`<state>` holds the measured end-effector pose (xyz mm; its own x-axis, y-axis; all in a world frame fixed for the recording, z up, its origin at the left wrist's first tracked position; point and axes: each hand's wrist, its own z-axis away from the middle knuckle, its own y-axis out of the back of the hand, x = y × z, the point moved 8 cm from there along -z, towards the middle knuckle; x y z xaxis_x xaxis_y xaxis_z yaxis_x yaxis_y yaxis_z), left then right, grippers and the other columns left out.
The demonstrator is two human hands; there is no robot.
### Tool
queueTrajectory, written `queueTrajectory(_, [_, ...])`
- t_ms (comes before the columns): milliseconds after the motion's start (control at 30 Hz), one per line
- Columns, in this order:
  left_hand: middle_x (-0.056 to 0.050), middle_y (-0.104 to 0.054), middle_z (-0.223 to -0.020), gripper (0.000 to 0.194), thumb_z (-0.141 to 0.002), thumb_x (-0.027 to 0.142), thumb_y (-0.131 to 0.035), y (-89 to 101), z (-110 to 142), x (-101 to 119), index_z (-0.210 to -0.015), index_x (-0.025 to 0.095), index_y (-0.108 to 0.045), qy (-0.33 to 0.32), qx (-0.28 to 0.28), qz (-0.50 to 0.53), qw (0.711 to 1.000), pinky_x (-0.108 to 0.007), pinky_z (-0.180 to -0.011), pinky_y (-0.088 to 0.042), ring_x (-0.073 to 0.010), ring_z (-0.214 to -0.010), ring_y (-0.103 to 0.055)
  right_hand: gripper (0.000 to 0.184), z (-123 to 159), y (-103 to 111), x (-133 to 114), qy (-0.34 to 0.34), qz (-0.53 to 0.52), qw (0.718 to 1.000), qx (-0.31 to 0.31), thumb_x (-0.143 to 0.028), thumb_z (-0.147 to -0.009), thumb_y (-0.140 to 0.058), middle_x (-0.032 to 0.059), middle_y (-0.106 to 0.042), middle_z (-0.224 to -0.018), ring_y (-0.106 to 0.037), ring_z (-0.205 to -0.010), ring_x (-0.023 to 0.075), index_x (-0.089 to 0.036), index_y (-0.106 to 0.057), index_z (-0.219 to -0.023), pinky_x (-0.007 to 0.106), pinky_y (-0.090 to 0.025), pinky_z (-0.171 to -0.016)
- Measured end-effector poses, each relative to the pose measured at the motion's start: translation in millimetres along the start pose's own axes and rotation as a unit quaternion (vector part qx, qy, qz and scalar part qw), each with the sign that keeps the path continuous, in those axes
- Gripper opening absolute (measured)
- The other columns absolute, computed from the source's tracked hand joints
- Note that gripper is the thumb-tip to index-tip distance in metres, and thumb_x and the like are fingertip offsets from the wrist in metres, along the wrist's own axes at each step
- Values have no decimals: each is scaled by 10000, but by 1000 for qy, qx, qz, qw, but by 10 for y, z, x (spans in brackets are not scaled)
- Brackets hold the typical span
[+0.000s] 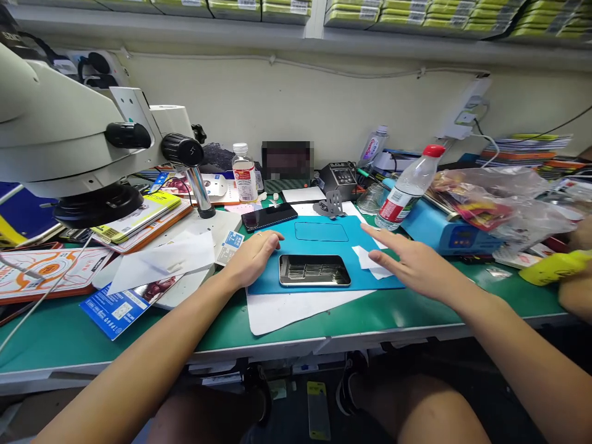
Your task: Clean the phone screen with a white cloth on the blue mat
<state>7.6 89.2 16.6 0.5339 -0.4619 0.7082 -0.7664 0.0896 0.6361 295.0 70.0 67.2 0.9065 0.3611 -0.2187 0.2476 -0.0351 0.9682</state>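
Flat on a bright blue rectangular mat (319, 248) at the centre of the frame: a black glass-fronted phone with a silver rim (314, 271), pale reflected bars across the glass. Left of the phone and apart from it, over the mat's left edge, the bare left hand (254, 253), fingers loosely curled; impossible to tell whether anything sits in that grip, the palm side being hidden. Right of the phone, the bare right hand (407, 259), grip released, fingers spread, near torn white paper scraps (365, 256) and partly in front of them.

Close around: a dark slab-shaped phone (269, 217) at the mat's upper left corner, a grey metal bracket (333, 205) at the upper edge, a large white paper sheet (287, 313) partly covered by the mat on the green-topped table (222, 336). Crowding the right, a clear plastic bottle with a red cap (409, 188) and a blue box-shaped device (439, 231), the latter half buried under crumpled clear plastic bags (499, 191).

Cut off at the left border, a bulky off-white microscope (60, 123). Blurred out at upper centre, a dark screen (287, 161). Cropped at the right edge, a yellow-green object (555, 267), lettering unreadable.
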Motion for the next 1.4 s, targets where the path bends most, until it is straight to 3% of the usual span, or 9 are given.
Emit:
queueTrajectory(100, [-80, -656, -1077, 604, -1023, 600, -156, -3, 5, 5, -1250, 203, -551, 19, 5, 16, 1000, -424, -963, -450, -243, -1017, -589, 765, -417, 5, -81, 23, -10, 1000, 7, -709, -932, -395, 78, -475, -1548, -419, -1430, 357, -221, -450, -1519, 556, -365, -1155])
queueTrajectory(267, [-82, -636, -1125, 559, -1030, 581, -185, 0, -1, 5, -1312, 215, -499, 47, 15, 30, 998, -418, -1000, -416, -246, -1066, -565, 961, -1054, -379, -123, 68, -20, 990, -120, -672, -822, -617, 131, -414, -1586, -451, -1399, 375, -181, -305, -1586, 522, -405, -1121])
queueTrajectory(333, [-81, -627, -1138, 552, -1029, 582, -192, -12, -6, -3, -1315, 223, -499, 52, 13, 32, 998, -417, -997, -412, -250, -1080, -556, 962, -1176, -494, -46, 87, -28, 987, -132, -653, -816, -632, 141, -471, -1547, -472, -1376, 375, -198, -289, -1592, 519, -426, -1093])
queueTrajectory(567, [-61, -600, -1210, 495, -1037, 559, -218, -53, 17, 41, -1331, 274, -496, 61, -12, 18, 998, -408, -997, -404, -246, -1110, -536, 871, -1155, -569, 62, 144, -43, 984, -93, -626, -854, -596, 133, -627, -1330, -579, -1209, 353, -258, -303, -1587, 482, -495, -965])
queueTrajectory(700, [-61, -604, -1204, 457, -1036, 545, -274, -41, 22, 83, -1326, 271, -495, 62, -9, -3, 998, -400, -980, -421, -242, -1100, -543, 855, -1086, -495, -41, 156, -35, 985, -60, -605, -870, -585, 120, -615, -1336, -638, -1103, 325, -255, -286, -1591, 440, -533, -878])
queueTrajectory(900, [-79, -617, -1182, 375, -994, 536, -437, 24, -38, 97, -1180, 239, -570, 72, 29, -69, 995, -410, -920, -473, -247, -1054, -568, 788, -946, -309, -279, 194, -100, 975, 49, -557, -889, -602, 123, -646, -1301, -636, -1135, 322, -245, -345, -1565, 469, -539, -937])
queueTrajectory(1033, [-118, -582, -1316, 524, -931, 580, -544, 45, -169, 289, -1329, 241, -507, 72, 17, -112, 991, -472, -987, -475, -301, -1189, -549, 773, -856, -246, -385, 188, -290, 935, 79, -527, -840, -699, 97, -675, -1257, -657, -1137, 292, -269, -429, -1517, 490, -523, -1019])
queueTrajectory(1233, [-147, -559, -1394, 787, -818, 648, -663, -136, -402, 651, -1436, 216, -437, 17, 17, -92, 995, -541, -1059, -453, -354, -1292, -518, 784, -833, -406, -464, 124, -555, 822, 6, -529, -822, -731, 137, -647, -1299, -661, -1161, 305, -276, -444, -1507, 524, -537, -1002])
queueTrajectory(1400, [-148, -533, -1459, 825, -783, 577, -742, -377, -474, 504, -1450, 214, -420, 23, 43, 4, 999, -525, -1065, -471, -339, -1276, -560, 794, -812, -475, -529, 120, -579, 806, -9, -506, -840, -725, 152, -623, -1371, -633, -1228, 302, -274, -404, -1529, 540, -485, -1070])
